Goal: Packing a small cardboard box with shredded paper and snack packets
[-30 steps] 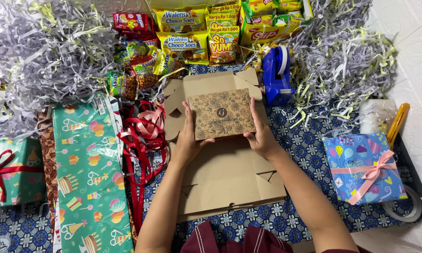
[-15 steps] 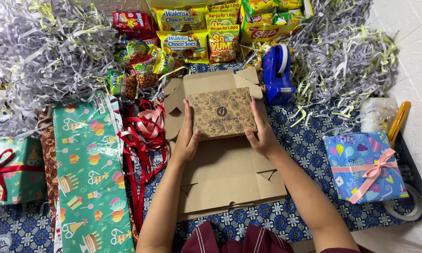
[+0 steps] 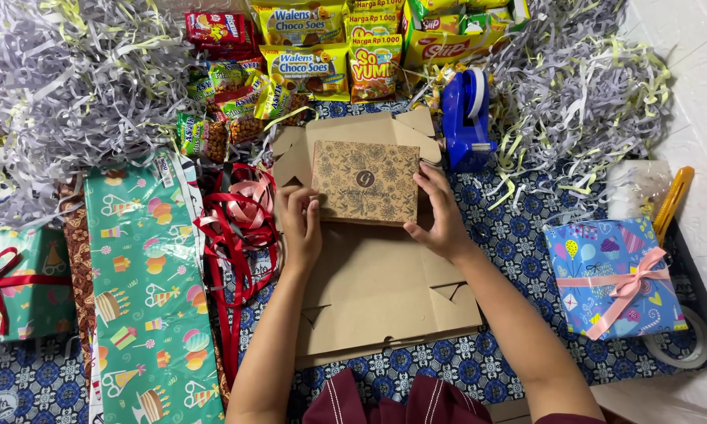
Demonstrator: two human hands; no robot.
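Note:
A flat unfolded brown cardboard box (image 3: 385, 290) lies on a blue patterned cloth in front of me. Its far panel, printed with a dark floral pattern (image 3: 365, 182), is folded up toward me. My left hand (image 3: 300, 224) presses with curled fingers against the left edge of that printed panel. My right hand (image 3: 440, 216) grips the panel's right edge, thumb at its lower corner. Plain side flaps (image 3: 292, 157) stick out behind the printed panel.
Snack packets (image 3: 306, 59) and a blue tape dispenser (image 3: 465, 118) lie beyond the box, amid grey and yellow shredded paper (image 3: 71, 86). Red ribbon (image 3: 240, 228) and green gift wrap (image 3: 145, 290) lie left. A blue wrapped gift (image 3: 612, 279), yellow cutter (image 3: 671, 204) and tape roll (image 3: 695, 345) lie right.
The printed panel has shifted slightly away from me and a little left. My left hand slid down from its side and curled its fingers; my right hand moved with the panel.

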